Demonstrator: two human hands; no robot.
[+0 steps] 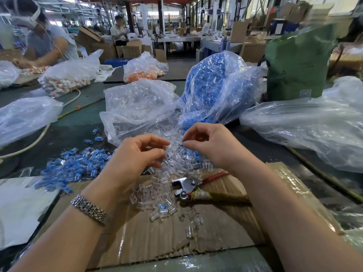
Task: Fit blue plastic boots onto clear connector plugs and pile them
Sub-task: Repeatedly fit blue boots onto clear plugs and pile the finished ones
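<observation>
Head cam: my left hand has its fingers curled round a clear plug, while my right hand pinches a blue boot just beside it. Loose clear plugs sprawl underneath on the cardboard, finished pile sits off left

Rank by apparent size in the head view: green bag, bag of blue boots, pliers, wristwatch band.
1. Bag of blue boots and green bag: look alike, unranked.
2. Pliers.
3. Wristwatch band, though nearer the camera.
</observation>
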